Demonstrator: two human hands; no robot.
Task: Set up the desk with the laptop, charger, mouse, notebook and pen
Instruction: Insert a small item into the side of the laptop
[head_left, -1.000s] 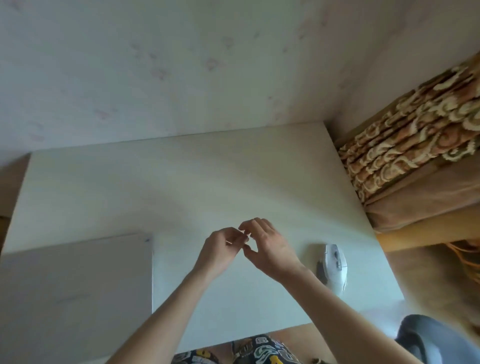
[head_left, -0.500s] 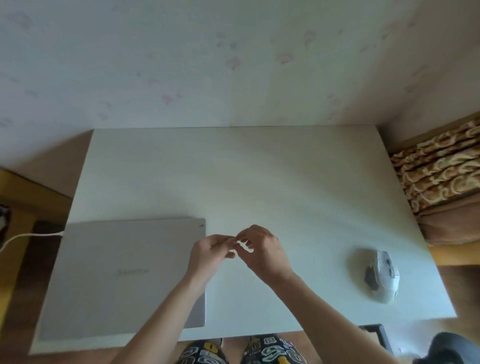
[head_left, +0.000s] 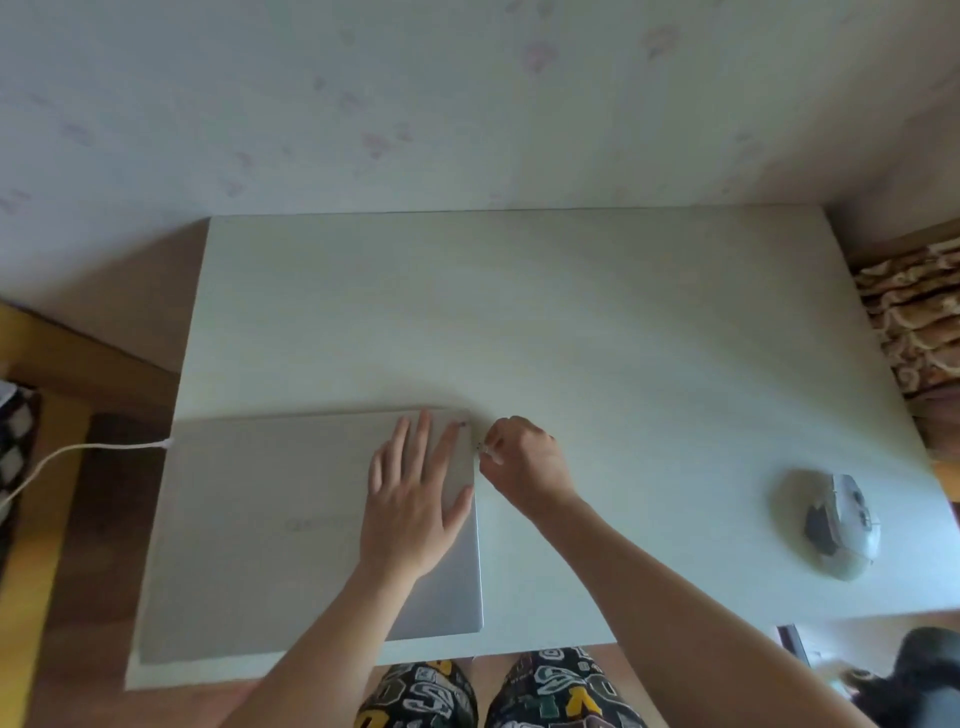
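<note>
A closed silver laptop (head_left: 270, 519) lies on the front left of the white desk (head_left: 571, 322). A white charger cable (head_left: 78, 452) runs from the left to the laptop's left edge. My left hand (head_left: 415, 499) rests flat on the lid's right part, fingers spread, holding nothing. My right hand (head_left: 524, 467) is just past the laptop's right edge, near its back corner, fingers pinched on a small whitish piece (head_left: 487, 450); what it is I cannot tell. A white and grey mouse (head_left: 844, 525) sits at the front right. No notebook or pen is in view.
The desk stands against a pale wall. A brown patterned fabric (head_left: 914, 322) lies beyond its right edge. A chequered object (head_left: 15, 441) is at the far left, a dark object (head_left: 924, 675) at the lower right. My knees in printed trousers (head_left: 493, 691) are below the front edge.
My hands, which were touching fingertip to fingertip above the desk, have parted. The left one now lies flat on the laptop lid; the right one has moved to the lid's right edge. The view shifted left.
</note>
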